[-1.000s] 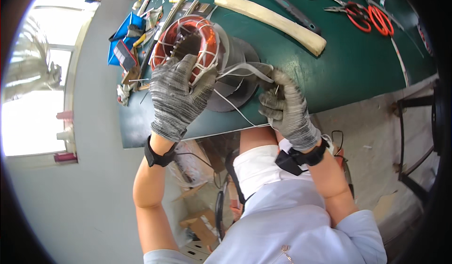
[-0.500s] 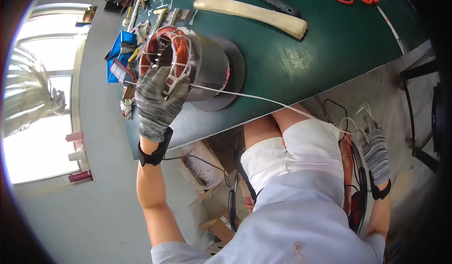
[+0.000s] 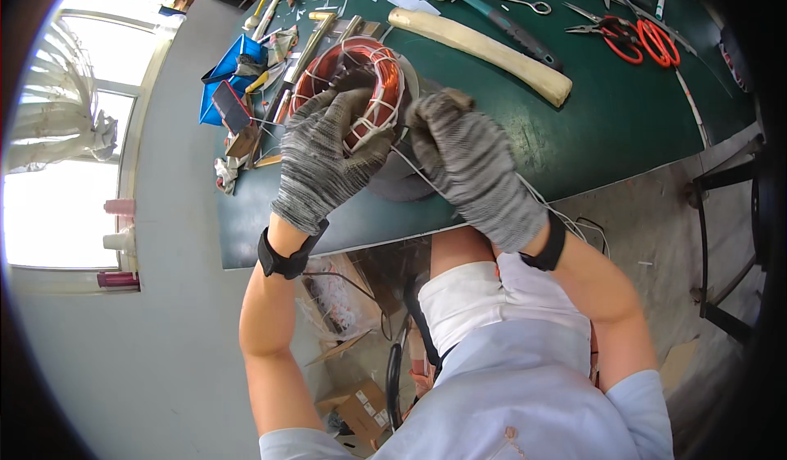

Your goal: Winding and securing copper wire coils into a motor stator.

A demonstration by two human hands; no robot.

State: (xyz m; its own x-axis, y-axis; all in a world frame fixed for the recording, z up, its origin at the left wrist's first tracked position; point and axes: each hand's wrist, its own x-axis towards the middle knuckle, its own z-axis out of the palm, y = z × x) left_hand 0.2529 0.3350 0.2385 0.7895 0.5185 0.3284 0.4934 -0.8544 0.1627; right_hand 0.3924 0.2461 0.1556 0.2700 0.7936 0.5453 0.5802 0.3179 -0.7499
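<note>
A motor stator with a ring of copper winding [image 3: 388, 83] stands on the green table, the winding bound at intervals with white cord. My left hand [image 3: 328, 152], in a grey striped knit glove, grips the ring's near edge, fingers inside the opening and thumb outside. Just right of the ring, my gloved right hand [image 3: 475, 157] has its fingers curled in a pinch; what they hold is hidden. A white cord [image 3: 418, 173] runs from the ring toward the right palm, and white strands trail below the right wrist. The grey round base [image 3: 398, 188] shows partly between my hands.
Behind the stator lie a pale wooden bar [image 3: 484, 54], a mallet [image 3: 508, 29], red-handled pliers [image 3: 619, 38] and red-handled scissors [image 3: 656, 42]. A blue bin [image 3: 234, 75] and assorted tools crowd the left side. The table's front edge [image 3: 369, 247] runs above my lap.
My right hand has come up from beside the chair to the right of the ring. The stretched cord has gone slack. The view has shifted, showing more of the table's far side.
</note>
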